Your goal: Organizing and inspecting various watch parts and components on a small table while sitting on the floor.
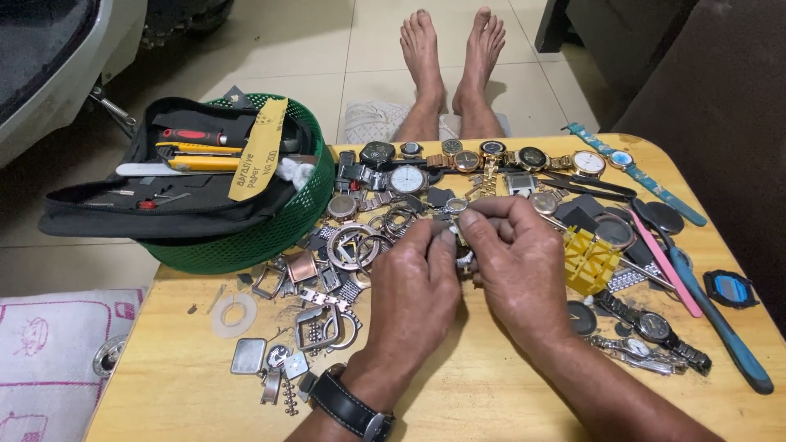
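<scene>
Item: small round watch case (456, 205), silver-coloured, pale face, no strap visible; held above the middle of the wooden table (458, 393). Left hand (413, 286) and right hand (516, 262) meet around it, fingertips pinched narrow on the case and a small metal piece just below it (too small to identify). Surroundings: row of watches (491, 155) along the far edge, loose metal parts (319, 303) to the left, yellow block (589, 260) to the right, green basket (270, 229) with a black tool pouch (164, 205).
</scene>
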